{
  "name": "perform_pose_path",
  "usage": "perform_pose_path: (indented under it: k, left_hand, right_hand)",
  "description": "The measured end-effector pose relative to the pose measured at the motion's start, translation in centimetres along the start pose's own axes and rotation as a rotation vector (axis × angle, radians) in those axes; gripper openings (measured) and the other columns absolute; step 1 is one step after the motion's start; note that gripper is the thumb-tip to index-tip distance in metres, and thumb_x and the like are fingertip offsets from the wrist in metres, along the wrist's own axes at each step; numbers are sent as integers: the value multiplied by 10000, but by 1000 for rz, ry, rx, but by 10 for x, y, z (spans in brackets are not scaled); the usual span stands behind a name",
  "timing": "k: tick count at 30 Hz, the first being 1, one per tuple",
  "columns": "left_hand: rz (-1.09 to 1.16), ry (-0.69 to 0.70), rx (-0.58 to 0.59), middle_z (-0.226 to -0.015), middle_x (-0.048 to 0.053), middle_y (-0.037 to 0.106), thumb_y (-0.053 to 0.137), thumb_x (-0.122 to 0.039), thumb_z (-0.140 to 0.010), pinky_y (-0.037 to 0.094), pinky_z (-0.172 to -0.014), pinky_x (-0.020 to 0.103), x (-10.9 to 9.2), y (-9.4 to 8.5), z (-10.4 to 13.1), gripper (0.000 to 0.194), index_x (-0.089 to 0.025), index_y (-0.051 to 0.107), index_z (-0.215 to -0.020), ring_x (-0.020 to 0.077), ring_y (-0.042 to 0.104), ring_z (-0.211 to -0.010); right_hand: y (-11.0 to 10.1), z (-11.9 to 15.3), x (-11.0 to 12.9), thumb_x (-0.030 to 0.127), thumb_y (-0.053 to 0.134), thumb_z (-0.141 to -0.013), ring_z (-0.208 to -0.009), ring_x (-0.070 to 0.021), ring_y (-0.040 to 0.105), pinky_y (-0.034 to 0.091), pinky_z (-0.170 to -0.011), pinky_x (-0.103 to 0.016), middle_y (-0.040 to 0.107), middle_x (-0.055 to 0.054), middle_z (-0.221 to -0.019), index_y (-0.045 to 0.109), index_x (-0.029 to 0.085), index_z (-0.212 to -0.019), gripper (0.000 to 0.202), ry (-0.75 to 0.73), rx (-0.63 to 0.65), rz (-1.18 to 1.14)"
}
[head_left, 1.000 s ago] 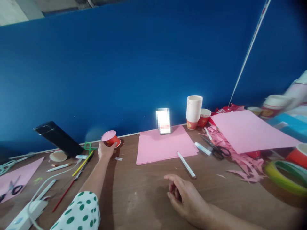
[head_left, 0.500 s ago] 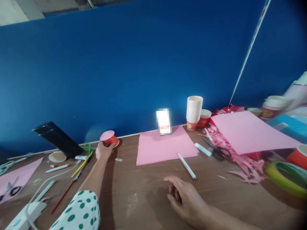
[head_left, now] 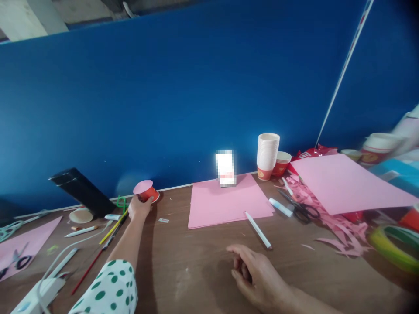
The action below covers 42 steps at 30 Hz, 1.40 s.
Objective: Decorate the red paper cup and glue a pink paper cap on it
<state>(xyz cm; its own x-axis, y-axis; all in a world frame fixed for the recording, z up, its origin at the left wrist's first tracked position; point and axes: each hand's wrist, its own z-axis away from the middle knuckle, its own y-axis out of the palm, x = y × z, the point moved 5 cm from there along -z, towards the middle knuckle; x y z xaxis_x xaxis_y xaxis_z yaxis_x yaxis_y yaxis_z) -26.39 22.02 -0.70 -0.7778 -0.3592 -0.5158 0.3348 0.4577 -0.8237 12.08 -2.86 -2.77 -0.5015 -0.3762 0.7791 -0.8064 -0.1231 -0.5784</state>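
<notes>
Over at the left, near the wall, my left hand [head_left: 140,208] is closed around a red paper cup [head_left: 151,194]. A round pink paper disc [head_left: 143,187] lies across the cup's narrow top, and the white rim is at the bottom. My right hand [head_left: 253,272] rests on the table at the lower middle, holding nothing, with loosely bent fingers and the thumb apart from the index finger. Just beyond it lies a white pen [head_left: 258,230], its tip on a stack of pink paper [head_left: 225,203].
Left of the cup are a black box-like object [head_left: 83,189], brushes, pens and a white power strip [head_left: 37,294]. At the right stand stacked paper cups [head_left: 268,152], with black scissors [head_left: 303,211], pink paper strips [head_left: 343,235] and a yellow-green tape roll [head_left: 396,250].
My left hand has shifted slightly left with the red paper cup. My right hand keeps its pose. The whole view has moved a little.
</notes>
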Motion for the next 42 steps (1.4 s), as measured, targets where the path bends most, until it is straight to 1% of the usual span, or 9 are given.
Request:
perform_pose_path:
  k: [7,15,19,23,26,30,34,38,42]
  left_hand:
    - [-24,14,1,-1039,193,670,638,-426,-666,501,-771,428,6,-2,-9,494,-113,566,-1042,364,634,-957]
    - [-10,34,3,-1073,193,663,637,-414,-674,496,-782,419,7,-1,-8,507,-109,554,-1070,361,627,-983]
    - [9,29,-6,-1096,203,649,642,-393,-674,478,-824,444,4,-6,-1,521,-99,538,-1091,367,610,-1018]
    - [47,38,-12,-1117,207,639,624,-322,-690,446,-892,456,3,-11,18,480,-95,531,-1103,368,573,-1091]
    - [98,63,-19,-1197,229,591,544,-266,-750,401,-958,472,1,-15,43,456,-81,495,-1163,357,520,-1173]
    - [217,183,29,-1212,218,586,471,-218,-798,378,-1001,470,-15,-18,88,398,-89,499,-1173,324,522,-1183]
    - [366,338,108,-1275,180,554,457,-262,-838,416,-993,403,-43,-18,145,416,-123,455,-1230,250,534,-1184]
    - [490,465,211,-1240,142,586,517,-303,-824,438,-984,362,-77,-12,208,414,-154,467,-1207,206,551,-1163]
    - [719,439,341,-1250,164,562,534,-275,-814,407,-1015,427,-108,2,265,406,-153,472,-1196,234,536,-1174]
  right_hand:
    - [1,0,-1,77,509,-757,-619,-104,546,432,-581,-216,611,5,-866,457,245,-1188,465,0,4,0]
    - [2,-1,-3,83,506,-760,-596,-93,540,430,-566,-211,605,17,-863,439,250,-1198,473,9,20,11]
    - [2,-1,-2,77,504,-759,-594,-91,537,432,-575,-212,604,18,-865,442,249,-1194,472,9,25,11]
    - [0,0,1,73,498,-768,-607,-97,536,430,-586,-217,596,13,-856,437,241,-1198,466,-9,17,13]
    - [-1,0,3,82,491,-785,-618,-100,539,433,-596,-220,587,12,-852,429,239,-1202,449,-29,24,-2]
    - [-2,1,6,109,484,-814,-615,-104,540,441,-600,-225,578,9,-843,426,237,-1199,409,-47,15,-5]
    - [-3,1,7,103,478,-819,-633,-117,552,444,-598,-229,588,2,-831,439,227,-1191,394,-65,-7,12]
    - [-7,3,10,103,480,-819,-654,-132,567,452,-606,-241,611,-19,-848,482,211,-1151,349,-101,-56,58]
    - [-18,5,19,104,452,-843,-768,-155,603,475,-708,-262,636,-48,-914,525,199,-1097,281,-218,-141,114]
